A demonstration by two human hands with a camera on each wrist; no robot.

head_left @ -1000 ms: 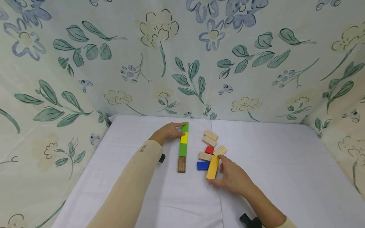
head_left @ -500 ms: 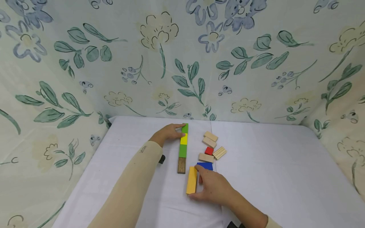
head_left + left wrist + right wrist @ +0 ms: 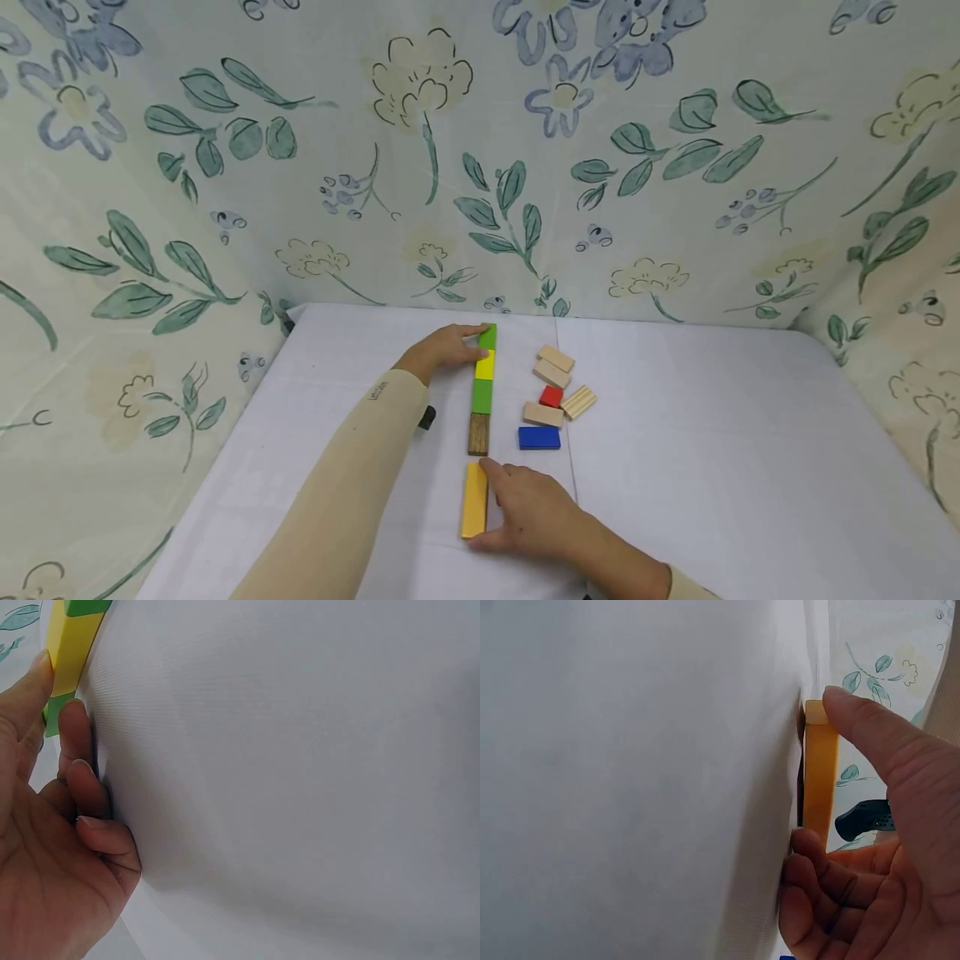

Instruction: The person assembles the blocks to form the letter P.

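Note:
A row of wooden blocks lies on the white cloth in the head view: a far green block (image 3: 488, 337), a yellow block (image 3: 484, 365), another green block (image 3: 482, 396) and a brown wood-grain block (image 3: 478, 433). My left hand (image 3: 442, 347) holds the row's far part, forefinger at the far green block and thumb against the yellow block (image 3: 73, 652). My right hand (image 3: 536, 510) grips a long orange-yellow block (image 3: 474, 502) by its ends, thumb at the near end (image 3: 817, 712). That block lies lengthwise just below the brown one, with a small gap between them.
Right of the row lie a blue block (image 3: 539, 437), a small red block (image 3: 551, 396), a ridged wooden block (image 3: 579, 402) and several plain wooden blocks (image 3: 542, 414). A floral curtain (image 3: 570, 192) stands behind the white table (image 3: 712, 450).
My right hand has carried the orange-yellow block left from the loose blocks to the near end of the row, uncovering the blue block. The left hand stays in place.

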